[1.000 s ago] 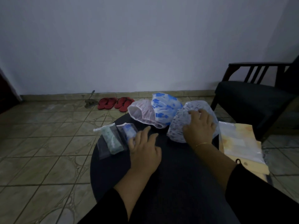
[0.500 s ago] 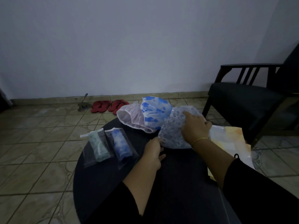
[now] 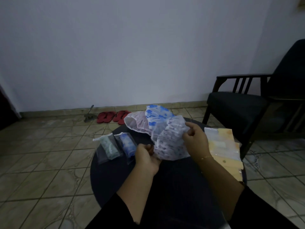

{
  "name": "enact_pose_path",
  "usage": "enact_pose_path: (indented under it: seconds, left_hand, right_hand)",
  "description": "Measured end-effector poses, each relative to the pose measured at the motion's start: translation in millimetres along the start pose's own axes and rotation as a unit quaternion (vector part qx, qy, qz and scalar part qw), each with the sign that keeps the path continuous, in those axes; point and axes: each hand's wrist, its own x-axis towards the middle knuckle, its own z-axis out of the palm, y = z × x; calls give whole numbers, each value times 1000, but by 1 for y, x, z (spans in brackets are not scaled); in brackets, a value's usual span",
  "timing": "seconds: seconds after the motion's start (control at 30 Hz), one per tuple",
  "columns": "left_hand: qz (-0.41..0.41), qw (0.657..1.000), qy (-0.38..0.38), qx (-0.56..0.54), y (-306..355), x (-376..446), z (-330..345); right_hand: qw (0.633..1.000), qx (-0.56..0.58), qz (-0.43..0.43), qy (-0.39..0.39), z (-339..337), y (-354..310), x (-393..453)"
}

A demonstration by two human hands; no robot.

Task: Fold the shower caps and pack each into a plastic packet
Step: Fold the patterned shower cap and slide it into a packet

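A white shower cap with small blue-purple specks is lifted off the round dark table. My left hand pinches its lower left edge and my right hand grips its upper right edge. Behind it lie a blue-patterned cap and a pink cap. At the table's left edge lie two filled plastic packets, one with a green cap, one with a blue cap. A stack of empty clear packets rests at the right.
A yellowish board lies under the empty packets at the table's right edge. A dark armchair stands to the right. Red slippers and a small grey tool lie on the tiled floor by the wall.
My right hand has lifted the speckled cap off the table and my left hand has come over from the packets to take its lower edge.
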Motion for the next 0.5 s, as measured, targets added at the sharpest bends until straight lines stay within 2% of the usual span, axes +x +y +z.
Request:
enact_pose_path:
  seconds: [0.1, 0.2, 0.3, 0.37, 0.4, 0.5]
  left_hand:
    - [-21, 1000, 16, 3, -4, -11, -23]
    - [-54, 989, -47, 129, -10, -36, -37]
    - [-20, 964, -61, 260, -19, -71, -34]
    - [23, 949, -60, 308, -24, -88, -35]
    - [32, 945, -60, 320, -26, -95, -36]
    - [-3, 938, -73, 338, -27, -112, -40]
  right_hand:
    - [986, 156, 57, -5, -14, 3, -32]
    - [952, 273, 133, -34, -20, 11, -64]
    - [920, 324, 201, -84, -21, 13, -92]
    - [908, 338, 222, -111, -21, 14, -104]
    - [916, 312, 221, -123, -21, 16, -107]
    - [939, 238, 214, -129, -20, 18, -114]
